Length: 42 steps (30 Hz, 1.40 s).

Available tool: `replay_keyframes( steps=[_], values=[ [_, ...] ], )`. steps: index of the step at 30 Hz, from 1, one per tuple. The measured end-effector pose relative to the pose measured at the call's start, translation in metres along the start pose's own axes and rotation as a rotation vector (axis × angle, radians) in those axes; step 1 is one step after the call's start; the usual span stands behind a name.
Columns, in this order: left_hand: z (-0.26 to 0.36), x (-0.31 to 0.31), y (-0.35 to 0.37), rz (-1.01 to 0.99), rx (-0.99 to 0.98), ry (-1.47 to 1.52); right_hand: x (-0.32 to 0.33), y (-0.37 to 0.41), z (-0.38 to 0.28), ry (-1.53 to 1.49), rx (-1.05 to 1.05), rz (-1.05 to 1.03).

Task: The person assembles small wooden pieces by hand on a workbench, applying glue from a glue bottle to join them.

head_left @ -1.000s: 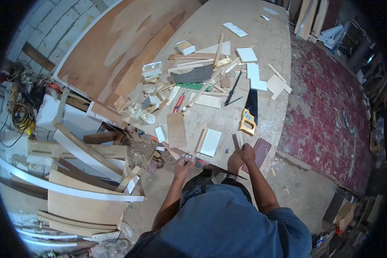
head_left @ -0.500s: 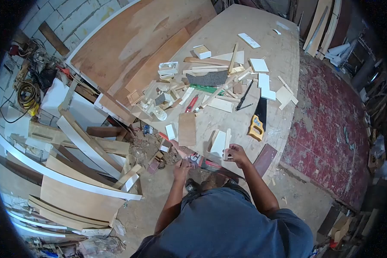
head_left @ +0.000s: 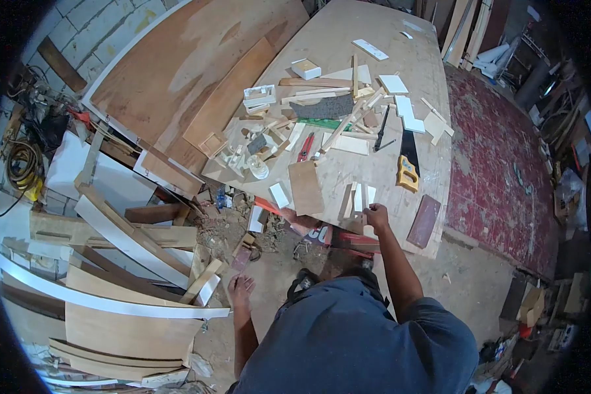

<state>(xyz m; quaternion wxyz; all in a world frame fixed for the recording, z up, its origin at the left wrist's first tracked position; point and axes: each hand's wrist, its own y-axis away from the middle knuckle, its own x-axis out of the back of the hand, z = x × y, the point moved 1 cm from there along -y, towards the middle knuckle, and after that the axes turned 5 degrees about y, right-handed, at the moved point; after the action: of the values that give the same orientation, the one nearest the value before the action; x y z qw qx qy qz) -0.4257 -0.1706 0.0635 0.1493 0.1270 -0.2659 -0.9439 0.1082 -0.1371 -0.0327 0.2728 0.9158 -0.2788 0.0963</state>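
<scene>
My left hand hangs off the near side of the table, its fingers apart and nothing in it. My right hand is at the table's near edge, its fingers closed on a thin wood strip. Beside the strip lie a white piece and a narrow wooden piece. To the left are a brown wood board and a small white block. A yellow-handled saw lies right of my right hand, above a dark reddish board.
Wood scraps, a dark curved piece and red-handled pliers lie on the table. Long boards and curved panels lean at the left. A patterned red sheet covers the ground at the right.
My left hand has moved left and down, away from the table's near edge, and its fingers have opened. My right hand has shifted slightly up and right, and the camera view has shifted.
</scene>
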Motion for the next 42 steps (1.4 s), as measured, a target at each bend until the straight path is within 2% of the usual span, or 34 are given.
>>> replay_keyframes(
  steps=[2, 3, 6, 12, 15, 18, 20, 22, 24, 26, 29, 34, 35, 42],
  values=[
    [0.005, 0.020, -0.012, -0.002, 0.016, 0.022, -0.007, 0.017, -0.015, -0.093, 0.049, 0.153],
    [0.010, 0.024, -0.014, 0.026, 0.018, 0.006, -0.010, 0.023, -0.017, -0.029, 0.087, 0.221],
    [0.020, 0.019, -0.025, 0.023, 0.027, -0.007, -0.015, 0.042, -0.027, -0.018, 0.138, 0.260],
    [0.008, -0.029, -0.040, -0.069, 0.036, 0.025, -0.015, 0.051, -0.041, -0.068, 0.023, 0.228],
    [0.007, -0.060, -0.038, -0.136, 0.040, 0.012, -0.011, 0.036, -0.035, -0.222, -0.022, 0.277],
    [0.012, -0.080, -0.043, -0.197, 0.051, -0.043, -0.004, 0.027, -0.032, -0.157, 0.003, 0.333],
    [0.010, -0.089, -0.048, -0.183, 0.074, -0.042, 0.004, 0.022, -0.026, 0.329, 0.105, 0.470],
    [0.019, -0.100, -0.050, -0.190, 0.067, -0.094, 0.007, 0.016, -0.018, 0.328, 0.037, 0.424],
    [0.020, -0.105, -0.061, -0.184, 0.058, -0.140, 0.007, 0.011, -0.014, 0.490, 0.085, 0.339],
    [0.008, -0.096, -0.078, -0.205, 0.086, 0.013, 0.008, 0.013, -0.019, 0.456, 0.037, 0.305],
    [0.015, -0.113, -0.063, -0.177, 0.084, 0.019, 0.015, 0.012, -0.017, 0.409, 0.062, 0.321],
    [0.019, -0.137, -0.053, -0.177, 0.112, -0.067, 0.022, 0.006, -0.016, 0.426, -0.013, 0.222],
    [0.021, -0.143, -0.051, -0.193, 0.116, -0.066, 0.025, 0.008, -0.021, 0.414, -0.084, 0.168],
    [0.028, -0.160, -0.066, -0.174, 0.091, -0.026, 0.023, 0.000, -0.012, 0.324, -0.084, 0.160]
  ],
)
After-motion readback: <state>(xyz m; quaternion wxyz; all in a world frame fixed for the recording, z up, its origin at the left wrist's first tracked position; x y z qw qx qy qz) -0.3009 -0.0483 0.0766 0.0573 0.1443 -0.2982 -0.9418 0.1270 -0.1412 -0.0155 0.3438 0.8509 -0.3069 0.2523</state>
